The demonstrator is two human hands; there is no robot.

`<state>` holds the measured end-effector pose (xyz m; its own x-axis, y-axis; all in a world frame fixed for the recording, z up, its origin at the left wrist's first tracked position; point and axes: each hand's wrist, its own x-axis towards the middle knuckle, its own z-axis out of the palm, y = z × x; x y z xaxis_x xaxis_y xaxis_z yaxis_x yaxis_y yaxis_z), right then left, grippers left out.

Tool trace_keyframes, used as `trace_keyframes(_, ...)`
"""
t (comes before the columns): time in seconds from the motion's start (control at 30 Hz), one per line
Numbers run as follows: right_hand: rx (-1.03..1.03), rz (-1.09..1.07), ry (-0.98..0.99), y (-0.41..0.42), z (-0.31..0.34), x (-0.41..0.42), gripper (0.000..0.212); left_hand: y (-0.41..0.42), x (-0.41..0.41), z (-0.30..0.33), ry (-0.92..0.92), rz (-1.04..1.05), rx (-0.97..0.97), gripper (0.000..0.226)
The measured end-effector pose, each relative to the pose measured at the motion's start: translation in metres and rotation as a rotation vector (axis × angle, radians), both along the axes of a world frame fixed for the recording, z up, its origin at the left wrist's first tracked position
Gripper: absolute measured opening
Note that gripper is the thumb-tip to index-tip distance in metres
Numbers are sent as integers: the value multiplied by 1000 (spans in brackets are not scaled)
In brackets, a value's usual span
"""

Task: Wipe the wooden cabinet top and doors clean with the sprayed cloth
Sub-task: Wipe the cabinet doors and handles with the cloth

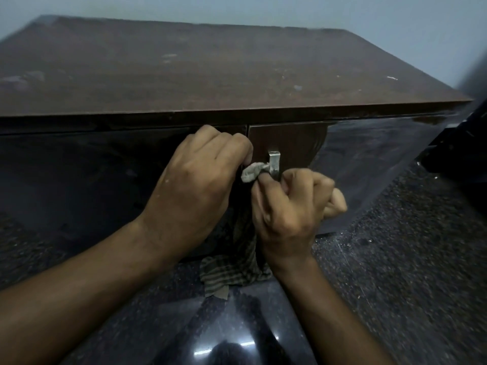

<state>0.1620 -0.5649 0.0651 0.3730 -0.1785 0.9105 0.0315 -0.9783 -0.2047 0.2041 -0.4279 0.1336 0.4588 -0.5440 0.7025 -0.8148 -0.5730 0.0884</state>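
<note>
The cloth (253, 172) is showing only as a small pale, crumpled wad bunched against the metal handle (274, 164) on the right-hand door (287, 143), just below the front edge of the cabinet top (210, 75); the rest of it is lying hidden behind the two hands, and a striped, darker length of fabric is hanging down between the wrists toward the floor (395, 246), though whether that is the same piece is hard to tell. The right hand (290, 206) is pinching the wad between thumb and curled fingers, knuckles turned toward the camera, its fingertips out of sight. The left hand (197, 175) is curling over the seam between the doors, its fingertips tucked under and touching the wad; what exactly it is gripping is hidden. The left-hand door (92, 167) is looking very dark and glossy, its details lost in shadow. The top is appearing reddish brown, dull and smeared, with pale specks and streaks scattered across it. The floor is looking dark, speckled and shiny, reflecting lights at the bottom edge.
</note>
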Motion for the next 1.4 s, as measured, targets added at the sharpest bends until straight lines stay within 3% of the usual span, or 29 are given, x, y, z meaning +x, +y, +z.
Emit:
trace_keyframes(0.17,-23,-128,2,5,-4,1,15,1,1,-1,-6,0,4,9)
trace_keyframes(0.33,-13,-9,130,2,-16,-7,13,2,2,-1,-2,-10,8,14)
trace_keyframes(0.43,254,175,50,1,-9,-14,3,1,0,1,-7,-1,30,13)
trace_keyframes(0.5,491,273,-54,6,-3,-22,11,2,-1,1,-14,0,39,12)
trace_keyframes(0.7,1015,271,-144,2,24,-13,22,-1,1,-4,-40,50,90,22)
trace_keyframes(0.8,1041,306,-54,1,27,-8,20,-3,1,-5,-56,75,91,18)
trace_keyframes(0.9,977,355,134,0,22,-15,16,-6,0,-6,-73,88,88,11)
trace_keyframes(1.03,1082,500,414,-8,21,-22,17,-6,0,-7,-80,99,86,13)
trace_keyframes(1.17,1029,499,584,-21,21,-22,22,-6,0,-7,-77,92,85,11)
trace_keyframes(1.3,1521,793,582,-27,41,-17,31,-7,1,-8,-90,113,98,12)
trace_keyframes(1.4,1656,900,528,-26,49,-17,32,-8,0,-8,-104,123,101,14)
